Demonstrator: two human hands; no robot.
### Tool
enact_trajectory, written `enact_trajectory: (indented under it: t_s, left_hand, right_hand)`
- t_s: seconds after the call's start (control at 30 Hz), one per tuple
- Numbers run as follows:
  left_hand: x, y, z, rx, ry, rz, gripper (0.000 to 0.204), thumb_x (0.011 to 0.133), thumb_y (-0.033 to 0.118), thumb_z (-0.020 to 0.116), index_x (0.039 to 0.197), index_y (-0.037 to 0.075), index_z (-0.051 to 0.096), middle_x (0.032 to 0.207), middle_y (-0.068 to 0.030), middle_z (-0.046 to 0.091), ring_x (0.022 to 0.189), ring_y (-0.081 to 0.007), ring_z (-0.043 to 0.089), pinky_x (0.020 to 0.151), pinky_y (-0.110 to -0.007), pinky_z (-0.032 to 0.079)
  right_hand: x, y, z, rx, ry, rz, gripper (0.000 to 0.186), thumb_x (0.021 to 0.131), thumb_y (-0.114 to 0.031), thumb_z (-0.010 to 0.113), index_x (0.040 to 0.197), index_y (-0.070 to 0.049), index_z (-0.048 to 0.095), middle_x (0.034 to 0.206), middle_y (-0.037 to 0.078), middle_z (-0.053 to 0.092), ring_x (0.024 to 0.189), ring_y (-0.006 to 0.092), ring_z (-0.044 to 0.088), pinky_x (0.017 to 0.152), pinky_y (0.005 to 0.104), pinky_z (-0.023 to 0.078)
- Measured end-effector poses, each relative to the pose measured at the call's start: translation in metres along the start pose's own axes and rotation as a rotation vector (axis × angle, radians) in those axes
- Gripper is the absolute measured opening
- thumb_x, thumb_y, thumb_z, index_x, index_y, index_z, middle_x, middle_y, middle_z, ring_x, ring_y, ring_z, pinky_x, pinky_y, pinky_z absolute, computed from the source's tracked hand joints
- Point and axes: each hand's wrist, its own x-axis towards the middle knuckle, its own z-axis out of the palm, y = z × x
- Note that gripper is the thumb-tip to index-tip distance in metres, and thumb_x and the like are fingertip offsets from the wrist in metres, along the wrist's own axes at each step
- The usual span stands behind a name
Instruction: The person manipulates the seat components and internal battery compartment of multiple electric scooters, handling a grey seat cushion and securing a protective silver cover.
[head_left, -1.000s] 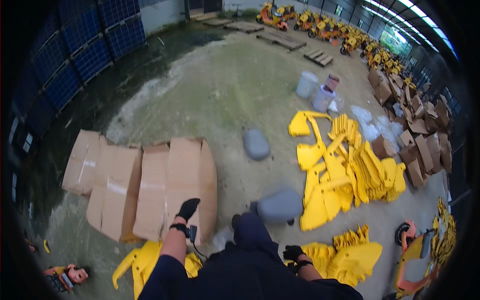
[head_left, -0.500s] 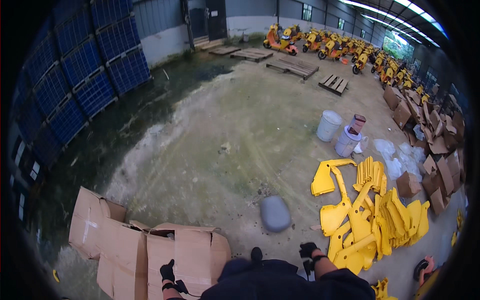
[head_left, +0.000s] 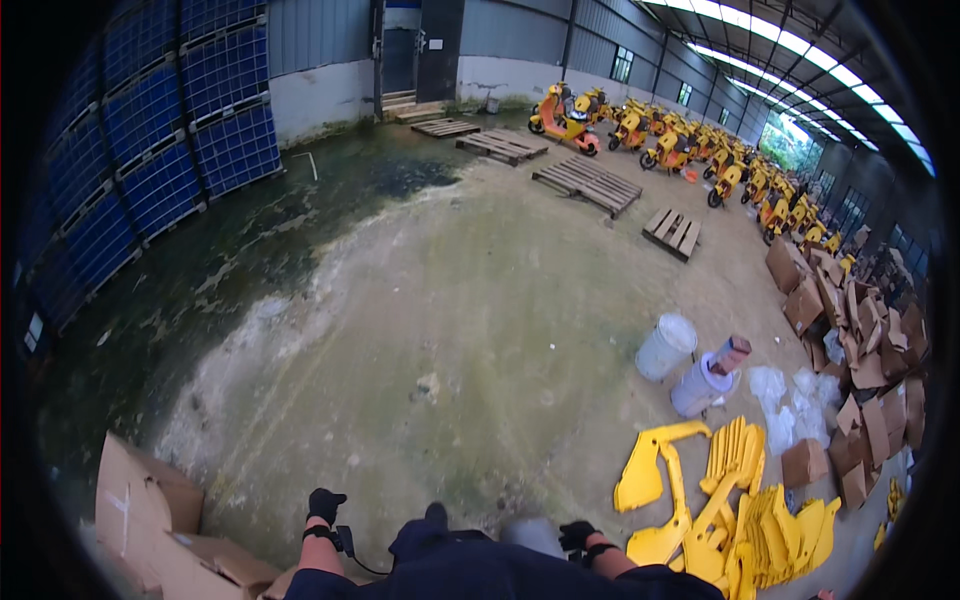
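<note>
My left hand (head_left: 325, 504) wears a black glove and hangs above the concrete floor, holding nothing. One digit sticks out to the right, apart from the rest. A dark strap with a small black device and cable (head_left: 346, 541) is at that wrist. My right hand (head_left: 577, 536), also black-gloved, is loosely curled with fingers apart and nothing in it. It is nearest to a grey rounded object (head_left: 533, 535), partly hidden by my body, and to a pile of yellow plastic panels (head_left: 660, 535) at the right. Neither hand touches these things.
Opened cardboard boxes (head_left: 140, 505) lie at lower left. Two pails (head_left: 666, 347) and plastic sheeting (head_left: 800, 405) are at right, before heaped cardboard (head_left: 870, 350). Wooden pallets (head_left: 588, 185) and yellow scooters (head_left: 665, 150) stand farther off. Blue caged tanks (head_left: 160, 140) are stacked left, beside wet floor.
My view has tilted up and moved forward; the boxes, grey object and yellow panels sit lower in the picture. Both hands have shifted, still empty.
</note>
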Motion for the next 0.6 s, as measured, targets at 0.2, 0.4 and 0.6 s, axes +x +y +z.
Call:
enact_trajectory:
  t_s: [0.2, 0.4, 0.6]
  left_hand:
    - [0.195, 0.183, -0.055, 0.537, 0.0, 0.918, 0.016, 0.065, 0.028, 0.056, 0.06, 0.013, 0.062, 0.067, -0.009, 0.06, 0.069, -0.0269, 0.057, 0.064, -0.038, 0.047]
    - [0.32, 0.32, -0.091, 0.117, -0.073, 0.756, 0.022, 0.063, 0.025, 0.059, 0.06, 0.004, 0.059, 0.064, -0.0175, 0.058, 0.062, -0.0339, 0.057, 0.056, -0.04, 0.046]
    - [0.438, 0.256, -0.088, 0.776, -0.246, 1.048, 0.008, 0.062, 0.02, 0.06, 0.067, 0.016, 0.064, 0.068, -0.0067, 0.063, 0.067, -0.0244, 0.061, 0.057, -0.037, 0.049]
  right_hand:
    - [0.04, -0.074, -0.016, 0.428, -0.071, -0.036, 0.023, 0.085, -0.022, 0.05, 0.098, -0.003, 0.055, 0.082, 0.024, 0.059, 0.072, 0.0367, 0.059, 0.063, 0.0473, 0.05]
    - [0.129, -0.163, -0.022, 0.332, 0.014, 0.151, 0.026, 0.075, -0.032, 0.062, 0.085, -0.009, 0.056, 0.08, 0.012, 0.064, 0.068, 0.028, 0.061, 0.06, 0.0395, 0.049]
    - [0.232, -0.312, -0.093, -1.213, 0.071, -0.262, 0.046, 0.065, -0.042, 0.062, 0.101, -0.013, 0.061, 0.097, 0.013, 0.063, 0.09, 0.0314, 0.06, 0.074, 0.0377, 0.049]
